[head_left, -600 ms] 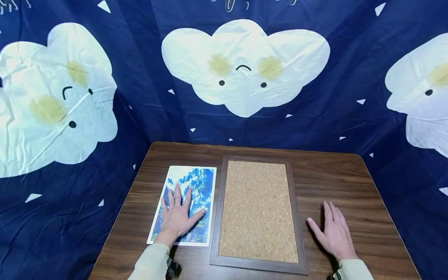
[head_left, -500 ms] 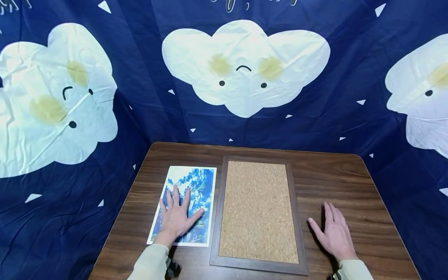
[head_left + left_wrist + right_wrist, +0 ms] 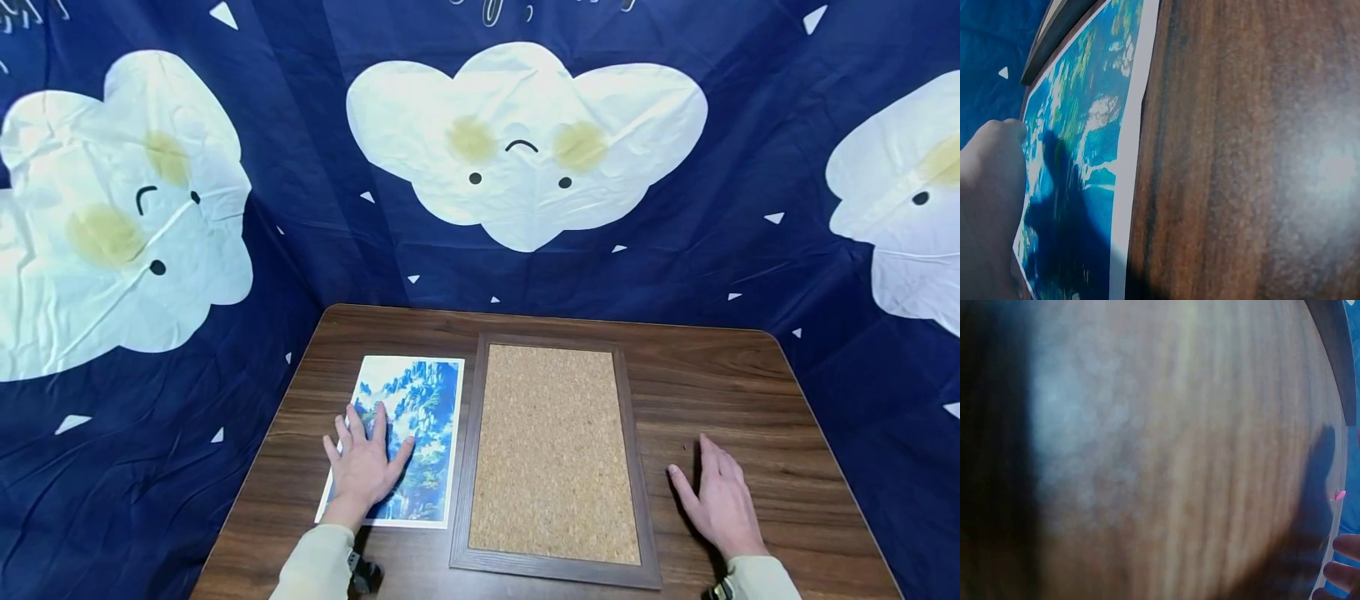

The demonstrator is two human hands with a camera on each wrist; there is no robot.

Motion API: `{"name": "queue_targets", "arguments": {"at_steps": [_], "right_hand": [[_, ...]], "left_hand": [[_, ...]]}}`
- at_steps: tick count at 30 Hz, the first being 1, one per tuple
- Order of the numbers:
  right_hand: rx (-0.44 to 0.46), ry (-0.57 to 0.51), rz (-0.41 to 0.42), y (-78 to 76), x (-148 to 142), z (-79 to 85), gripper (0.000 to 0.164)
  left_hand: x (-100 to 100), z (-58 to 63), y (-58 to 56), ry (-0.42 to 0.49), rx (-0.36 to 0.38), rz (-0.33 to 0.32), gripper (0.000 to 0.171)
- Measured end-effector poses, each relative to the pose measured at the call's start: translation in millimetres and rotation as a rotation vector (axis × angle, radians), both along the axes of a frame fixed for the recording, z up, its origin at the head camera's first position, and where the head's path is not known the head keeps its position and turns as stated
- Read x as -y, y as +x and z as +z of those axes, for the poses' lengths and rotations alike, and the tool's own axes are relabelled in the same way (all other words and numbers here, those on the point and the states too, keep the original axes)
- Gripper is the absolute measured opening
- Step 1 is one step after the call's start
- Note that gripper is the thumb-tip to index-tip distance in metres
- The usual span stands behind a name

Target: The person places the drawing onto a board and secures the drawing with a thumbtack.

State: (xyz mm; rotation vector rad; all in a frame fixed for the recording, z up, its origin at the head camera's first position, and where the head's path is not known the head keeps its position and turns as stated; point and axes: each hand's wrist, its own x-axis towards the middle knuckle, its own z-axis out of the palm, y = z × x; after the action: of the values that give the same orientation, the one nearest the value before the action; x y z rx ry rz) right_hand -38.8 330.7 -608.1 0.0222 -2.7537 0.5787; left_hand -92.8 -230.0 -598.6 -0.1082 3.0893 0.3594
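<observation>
A blue mountain landscape print [image 3: 431, 408] with a white border lies flat on the left side of the table. Over its lower left edge, my left hand [image 3: 362, 471] is spread, some fingers across the picture and others past its border. In the left wrist view, the hand's shadow falls on the print [image 3: 1100, 109] beside the thumb [image 3: 997, 162]. To the right of the print lies a cork board [image 3: 555, 450] in a dark brown frame. My right hand [image 3: 723, 504] is palm down beyond the board's right side, fingers extended and holding nothing.
The wood-grain table [image 3: 712, 375] has rounded far corners. Dark blue curtains [image 3: 300, 167] with printed white clouds hang behind it and on both sides. A small pink thing [image 3: 1340, 495] is near the right fingers in the right wrist view.
My left hand has slid left and slightly down across the print, uncovering more of the picture. My right hand has shifted slightly right. Print and cork board have stayed put.
</observation>
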Motion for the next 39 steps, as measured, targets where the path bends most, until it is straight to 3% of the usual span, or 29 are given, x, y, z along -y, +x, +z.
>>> {"name": "queue_targets", "arguments": {"at_steps": [8, 17, 24, 39], "right_hand": [[-0.013, -0.006, -0.009, 0.3, 0.2, -0.5, 0.072], [0.012, -0.007, -0.010, -0.3, -0.1, 0.8, 0.071], [-0.007, -0.024, 0.003, -2.4, -1.9, 0.2, 0.069], [-0.118, -0.020, 0.011, -11.4, -3.3, -0.9, 0.039]], "left_hand": [[8.7, 2.2, 1.7, 0.034, 0.068, 0.068, 0.095], [12.9, 4.6, 3.8, 0.056, 0.074, 0.135, 0.084], [13.4, 5.2, 3.0, 0.037, 0.063, 0.145, 0.083], [9.9, 7.3, 2.8, 0.024, 0.044, 0.169, 0.080]]}}
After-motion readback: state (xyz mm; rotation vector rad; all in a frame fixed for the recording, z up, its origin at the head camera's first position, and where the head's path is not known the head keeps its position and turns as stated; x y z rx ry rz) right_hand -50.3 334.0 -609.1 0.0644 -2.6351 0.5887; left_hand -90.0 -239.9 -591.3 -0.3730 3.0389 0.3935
